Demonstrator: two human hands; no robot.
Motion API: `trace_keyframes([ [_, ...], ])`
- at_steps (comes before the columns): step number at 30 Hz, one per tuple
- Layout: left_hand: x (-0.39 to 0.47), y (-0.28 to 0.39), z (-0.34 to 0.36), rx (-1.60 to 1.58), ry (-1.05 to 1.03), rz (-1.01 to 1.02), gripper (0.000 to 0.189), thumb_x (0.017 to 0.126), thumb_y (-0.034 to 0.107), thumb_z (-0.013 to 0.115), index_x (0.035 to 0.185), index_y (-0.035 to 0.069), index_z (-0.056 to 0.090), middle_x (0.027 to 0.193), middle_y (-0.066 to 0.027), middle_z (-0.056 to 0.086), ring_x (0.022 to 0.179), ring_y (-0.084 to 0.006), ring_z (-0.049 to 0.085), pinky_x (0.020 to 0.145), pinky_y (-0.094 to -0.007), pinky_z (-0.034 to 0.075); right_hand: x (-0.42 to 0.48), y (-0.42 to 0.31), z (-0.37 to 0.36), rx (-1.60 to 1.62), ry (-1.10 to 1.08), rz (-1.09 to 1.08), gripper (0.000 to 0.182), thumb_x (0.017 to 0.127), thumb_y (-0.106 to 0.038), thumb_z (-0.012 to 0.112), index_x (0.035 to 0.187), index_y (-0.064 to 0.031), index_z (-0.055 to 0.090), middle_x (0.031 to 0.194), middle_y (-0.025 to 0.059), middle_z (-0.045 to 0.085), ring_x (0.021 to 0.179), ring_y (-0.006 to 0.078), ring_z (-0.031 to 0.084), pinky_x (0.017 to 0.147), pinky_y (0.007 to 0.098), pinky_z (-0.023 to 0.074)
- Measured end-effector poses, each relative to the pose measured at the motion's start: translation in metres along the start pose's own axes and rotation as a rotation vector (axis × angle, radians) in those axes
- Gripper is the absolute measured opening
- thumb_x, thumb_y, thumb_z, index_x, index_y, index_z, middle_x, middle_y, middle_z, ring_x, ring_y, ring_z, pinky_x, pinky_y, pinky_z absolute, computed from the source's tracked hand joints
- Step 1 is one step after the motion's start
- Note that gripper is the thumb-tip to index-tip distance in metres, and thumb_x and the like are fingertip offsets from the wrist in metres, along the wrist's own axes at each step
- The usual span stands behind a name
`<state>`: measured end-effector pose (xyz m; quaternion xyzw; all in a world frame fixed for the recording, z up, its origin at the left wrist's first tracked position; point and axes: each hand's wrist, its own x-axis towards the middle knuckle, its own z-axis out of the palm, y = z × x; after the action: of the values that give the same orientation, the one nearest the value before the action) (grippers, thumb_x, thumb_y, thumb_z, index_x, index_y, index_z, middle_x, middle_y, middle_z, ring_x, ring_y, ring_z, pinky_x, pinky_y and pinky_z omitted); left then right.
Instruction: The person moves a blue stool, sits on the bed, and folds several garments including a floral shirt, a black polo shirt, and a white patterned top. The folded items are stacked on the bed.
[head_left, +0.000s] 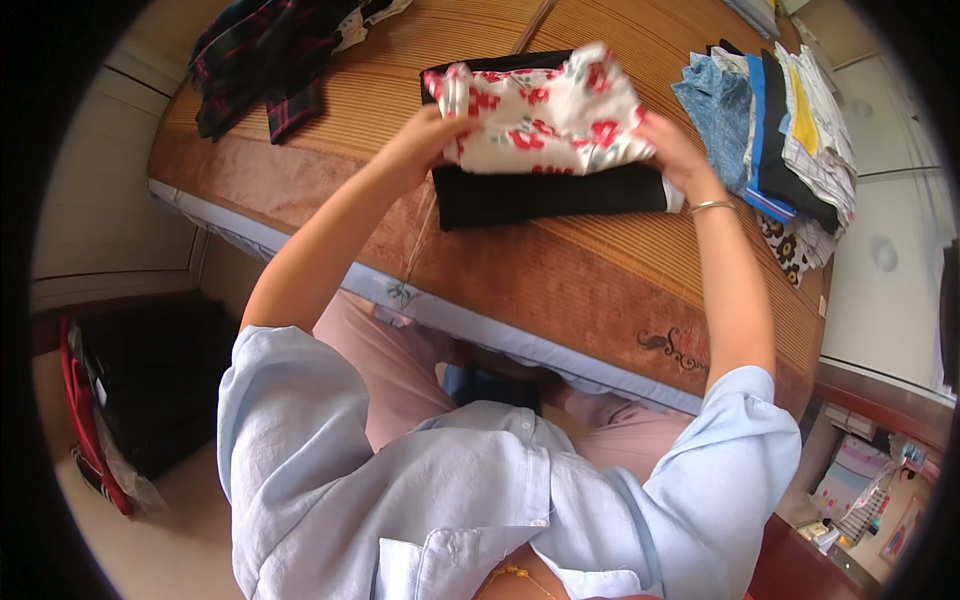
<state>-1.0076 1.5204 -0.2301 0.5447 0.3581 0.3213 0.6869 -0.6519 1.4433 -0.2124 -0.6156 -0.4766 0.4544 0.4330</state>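
Note:
A white garment with red flowers is held between my two hands, slightly blurred. My left hand grips its left side, and my right hand, with a bracelet at the wrist, grips its lower right corner. Beneath it a folded black garment lies on the brown ribbed bed mat; a bit of white cloth shows at the black garment's right end. Whether the flowered garment rests on the black one, I cannot tell.
Dark plaid clothing lies at the mat's upper left. Several folded clothes are stacked in a row at the right. The bed's near edge crosses before my legs. A black bundle stands on the floor at the left.

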Motion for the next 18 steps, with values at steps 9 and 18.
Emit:
trace_keyframes([
  [9, -0.026, -0.018, -0.005, 0.479, 0.031, 0.135, 0.031, 0.088, 0.027, 0.067, 0.101, 0.0, 0.062, 0.087, -0.0047, 0.065, 0.075, -0.0134, 0.061, 0.064, -0.029, 0.05, -0.015, -0.01, -0.013, -0.513, 0.194, -0.068, 0.044, 0.081, -0.023, 0.06, 0.118, 0.0003, 0.056, 0.09, 0.0091, 0.065, 0.076, 0.021, 0.061, 0.066, 0.034, 0.0485],
  [18, -0.028, -0.024, -0.014, 0.516, 0.041, 0.197, 0.036, 0.088, 0.033, 0.067, 0.104, 0.001, 0.063, 0.091, -0.0063, 0.066, 0.082, -0.0144, 0.062, 0.069, -0.0298, 0.049, -0.017, 0.015, -0.028, -0.426, 0.175, 0.108, 0.05, 0.081, -0.043, 0.072, 0.095, 0.0041, 0.064, 0.086, 0.0089, 0.066, 0.076, 0.0156, 0.062, 0.064, 0.0301, 0.0486],
])
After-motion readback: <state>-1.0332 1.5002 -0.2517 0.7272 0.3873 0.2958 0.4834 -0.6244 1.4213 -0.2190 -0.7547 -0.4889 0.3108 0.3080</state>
